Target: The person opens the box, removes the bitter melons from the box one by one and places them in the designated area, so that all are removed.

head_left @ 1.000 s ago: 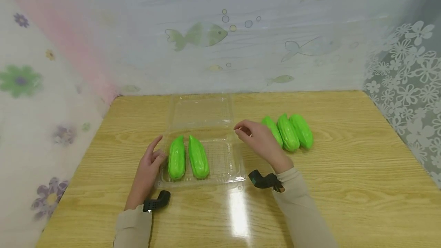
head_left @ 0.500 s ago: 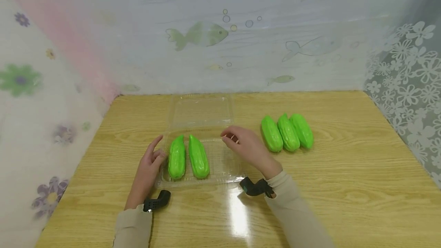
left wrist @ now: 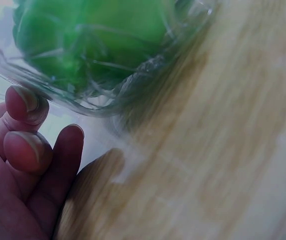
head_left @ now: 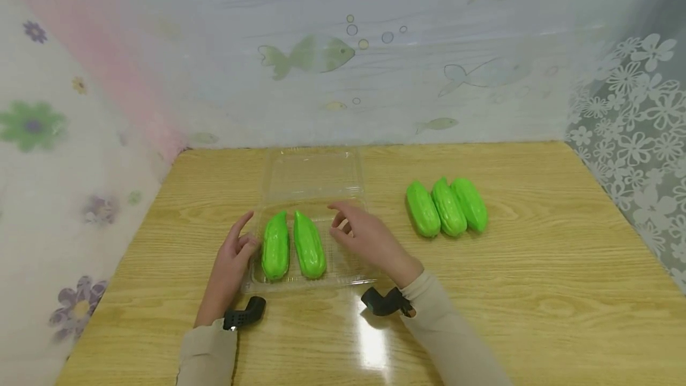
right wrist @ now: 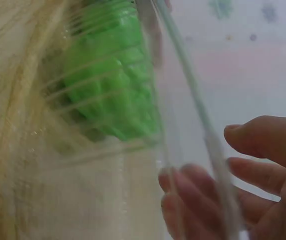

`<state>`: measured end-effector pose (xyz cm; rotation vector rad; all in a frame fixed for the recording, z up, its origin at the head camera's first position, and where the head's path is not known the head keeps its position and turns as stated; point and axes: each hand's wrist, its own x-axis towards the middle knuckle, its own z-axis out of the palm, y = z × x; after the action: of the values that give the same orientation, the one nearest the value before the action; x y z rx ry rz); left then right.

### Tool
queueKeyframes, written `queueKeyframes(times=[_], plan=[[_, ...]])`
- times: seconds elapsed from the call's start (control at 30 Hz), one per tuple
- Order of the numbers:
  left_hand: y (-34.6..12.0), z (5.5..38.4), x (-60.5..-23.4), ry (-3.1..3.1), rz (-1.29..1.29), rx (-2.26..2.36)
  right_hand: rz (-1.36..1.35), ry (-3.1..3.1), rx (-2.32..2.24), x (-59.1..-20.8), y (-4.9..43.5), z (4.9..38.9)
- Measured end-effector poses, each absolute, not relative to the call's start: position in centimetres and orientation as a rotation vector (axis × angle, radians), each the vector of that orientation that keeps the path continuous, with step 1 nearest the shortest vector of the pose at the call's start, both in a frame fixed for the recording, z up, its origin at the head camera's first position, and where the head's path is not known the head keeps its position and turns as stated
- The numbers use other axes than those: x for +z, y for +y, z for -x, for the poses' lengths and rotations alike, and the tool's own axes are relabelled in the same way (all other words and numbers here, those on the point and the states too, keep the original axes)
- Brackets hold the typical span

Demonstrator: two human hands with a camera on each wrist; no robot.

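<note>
A clear plastic clamshell box [head_left: 343, 267] lies on the table with its lid [head_left: 315, 173] folded back. Two glossy green ribbed gourds [head_left: 276, 245] [head_left: 309, 245] rest side by side in its left and middle part. At the box's left edge is my left hand [head_left: 231, 264], index finger stretched forward; the left wrist view shows its fingertips [left wrist: 28, 150] close against the clear wall. My right hand [head_left: 370, 243] hovers over the box's right part with loosely bent fingers and nothing in them. The right wrist view shows it past the clear wall, beside a gourd [right wrist: 110, 75].
Several similar objects are grouped here: three more green gourds [head_left: 449, 207] lie side by side on the wooden table [head_left: 536, 290], right of the box. A fish-patterned covering [head_left: 386, 76] stands behind the table. Black wrist cameras [head_left: 245, 313] sit on both forearms.
My right hand has moved left and slightly toward me, from beside the three loose gourds to over the box. The left hand and all the gourds have stayed in place.
</note>
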<state>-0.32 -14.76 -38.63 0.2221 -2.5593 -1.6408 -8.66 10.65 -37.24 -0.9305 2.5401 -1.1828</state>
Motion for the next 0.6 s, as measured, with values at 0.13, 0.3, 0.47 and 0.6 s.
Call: queueKeyframes(times=[0.13, 0.3, 0.47, 0.6], plan=[[-15.3, 0.5, -39.3, -2.559, -0.223, -1.655, 0.931, 2.515, -1.161, -37.4, 10.2, 8.2], [-16.1, 0.9, -40.6, -2.549, -0.22, -1.682, 0.96, 2.528, -1.138, -37.8, 9.8, 7.7], [-16.3, 1.0, -41.0, -2.542, -0.21, -1.664, 1.033, 2.559, -1.117, -38.1, 9.4, 7.4], [-16.3, 1.0, -41.0, -2.555, -0.211, -1.622, 1.056, 2.568, -1.098, -38.3, 9.0, 7.2]])
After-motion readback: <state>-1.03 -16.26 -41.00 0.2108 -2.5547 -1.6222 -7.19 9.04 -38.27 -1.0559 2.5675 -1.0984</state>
